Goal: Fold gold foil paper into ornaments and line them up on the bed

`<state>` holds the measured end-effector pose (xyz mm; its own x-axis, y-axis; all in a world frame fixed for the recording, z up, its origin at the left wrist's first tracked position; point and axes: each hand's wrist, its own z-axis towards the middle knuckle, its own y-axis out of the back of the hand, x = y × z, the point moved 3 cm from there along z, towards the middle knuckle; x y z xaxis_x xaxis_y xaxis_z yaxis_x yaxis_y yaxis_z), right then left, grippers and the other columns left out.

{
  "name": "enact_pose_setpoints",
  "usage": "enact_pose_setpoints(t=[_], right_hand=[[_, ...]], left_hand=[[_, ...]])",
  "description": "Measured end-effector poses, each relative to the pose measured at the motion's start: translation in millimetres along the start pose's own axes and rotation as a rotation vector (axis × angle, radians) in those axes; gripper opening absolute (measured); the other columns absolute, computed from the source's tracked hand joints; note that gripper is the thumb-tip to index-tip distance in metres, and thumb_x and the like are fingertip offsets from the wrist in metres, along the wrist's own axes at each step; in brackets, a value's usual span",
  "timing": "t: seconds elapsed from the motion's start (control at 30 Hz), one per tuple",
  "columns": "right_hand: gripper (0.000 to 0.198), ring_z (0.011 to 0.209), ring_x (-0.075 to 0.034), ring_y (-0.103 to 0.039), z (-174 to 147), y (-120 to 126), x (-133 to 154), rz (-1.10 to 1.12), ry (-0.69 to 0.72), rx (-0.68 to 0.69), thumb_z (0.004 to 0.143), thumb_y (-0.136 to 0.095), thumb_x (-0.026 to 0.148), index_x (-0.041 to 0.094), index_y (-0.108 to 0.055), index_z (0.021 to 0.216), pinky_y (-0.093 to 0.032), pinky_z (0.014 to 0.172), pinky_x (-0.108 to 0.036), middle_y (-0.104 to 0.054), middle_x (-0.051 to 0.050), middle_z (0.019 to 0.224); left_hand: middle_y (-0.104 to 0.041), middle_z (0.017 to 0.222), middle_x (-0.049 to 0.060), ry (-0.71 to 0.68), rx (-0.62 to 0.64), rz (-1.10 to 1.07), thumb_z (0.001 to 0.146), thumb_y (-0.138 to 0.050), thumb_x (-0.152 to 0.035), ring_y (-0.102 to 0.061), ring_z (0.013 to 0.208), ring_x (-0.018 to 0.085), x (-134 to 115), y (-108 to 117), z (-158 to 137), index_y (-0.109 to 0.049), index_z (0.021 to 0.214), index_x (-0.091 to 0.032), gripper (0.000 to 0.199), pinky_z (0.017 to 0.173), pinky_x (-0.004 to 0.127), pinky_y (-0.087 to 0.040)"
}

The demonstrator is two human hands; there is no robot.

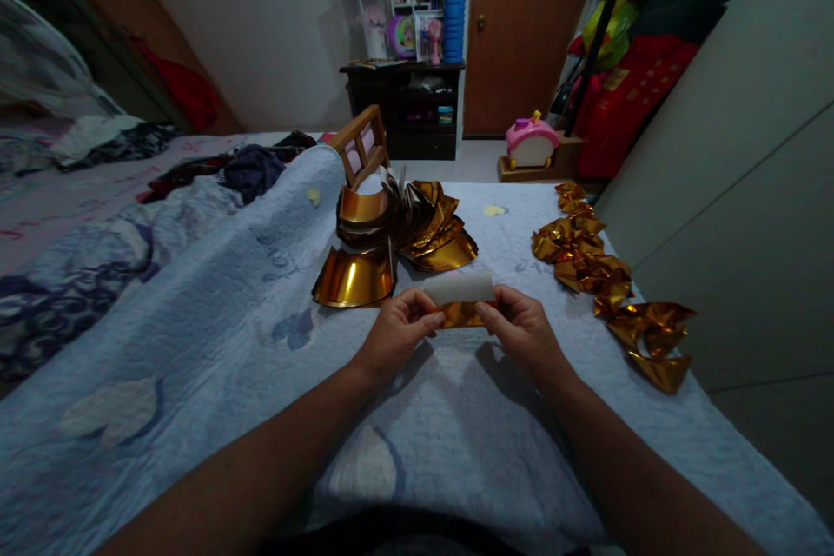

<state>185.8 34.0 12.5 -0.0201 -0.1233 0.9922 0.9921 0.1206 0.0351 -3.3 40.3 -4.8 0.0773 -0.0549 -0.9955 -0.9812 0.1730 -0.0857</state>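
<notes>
Between both hands is a sheet of gold foil paper [460,287], its white back showing along the top and a shiny gold strip folded up below. My left hand [405,326] pinches its left end, thumb on the gold strip. My right hand [525,326] grips the right end in the same way. Just beyond them lies a fanned pile of gold foil sheets [355,278], several curled upward. To the right, a row of folded, crumpled gold foil pieces [579,252] runs along the bed's edge.
A pale blue quilt [261,417] covers the bed under my hands. Bunched clothes and bedding [254,169] lie on the left. Past the bed stand a dark cabinet [404,135] and a pink toy [531,143]. A pale panel [749,217] borders the right side.
</notes>
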Motion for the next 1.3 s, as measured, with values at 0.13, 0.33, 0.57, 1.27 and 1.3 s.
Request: enact_pose_setpoints(t=[0.13,0.33,0.57,1.27,1.3], right_hand=[[0.021,0.060,-0.012,-0.042,0.3,0.5,0.8,-0.004,0.008,-0.011,0.080,-0.068,0.039,0.018,-0.066,0.080,-0.035,0.059,-0.027,-0.051,0.002,0.066],[0.023,0.059,-0.012,-0.041,0.7,1.4,-0.6,0.001,-0.018,-0.027,0.080,-0.069,0.040,0.018,-0.063,0.074,-0.034,0.058,-0.027,-0.050,0.003,0.064],[0.025,0.058,-0.012,-0.040,1.4,2.8,0.9,-0.006,-0.036,-0.039,0.079,-0.069,0.040,0.019,-0.061,0.069,-0.032,0.056,-0.026,-0.048,0.004,0.062],[0.027,0.056,-0.012,-0.039,2.2,1.9,2.0,-0.032,-0.048,-0.041,0.079,-0.070,0.044,0.020,-0.062,0.071,-0.033,0.055,-0.027,-0.047,0.004,0.059],[0.026,0.056,-0.012,-0.039,2.2,1.5,2.4,-0.030,-0.047,-0.039,0.079,-0.069,0.043,0.020,-0.062,0.071,-0.033,0.055,-0.027,-0.047,0.004,0.059]], left_hand=[[-0.058,0.066,-0.003,-0.016,-0.007,-0.002,0.073,-0.078,-0.026,-0.052,0.062,0.010,-0.1,0.4,0.1,-0.056,0.072,-0.017,0.024,0.061,0.022,-0.039],[-0.055,0.065,-0.004,-0.031,-0.025,0.028,0.073,-0.077,-0.027,-0.050,0.062,0.010,-1.1,0.3,-1.0,-0.056,0.070,-0.017,0.024,0.061,0.023,-0.038],[-0.054,0.066,-0.004,-0.039,-0.031,0.039,0.073,-0.077,-0.028,-0.049,0.062,0.010,-1.3,0.4,-2.1,-0.055,0.071,-0.018,0.024,0.060,0.023,-0.038],[-0.072,0.084,-0.002,0.011,-0.022,-0.211,0.070,-0.083,-0.023,-0.064,0.072,0.013,-6.4,-4.0,-2.4,-0.040,0.122,-0.024,0.067,0.069,0.024,-0.045],[-0.072,0.083,-0.002,0.017,-0.035,-0.210,0.069,-0.083,-0.023,-0.063,0.070,0.013,-6.3,-3.6,-2.6,-0.040,0.122,-0.023,0.068,0.069,0.024,-0.045]])
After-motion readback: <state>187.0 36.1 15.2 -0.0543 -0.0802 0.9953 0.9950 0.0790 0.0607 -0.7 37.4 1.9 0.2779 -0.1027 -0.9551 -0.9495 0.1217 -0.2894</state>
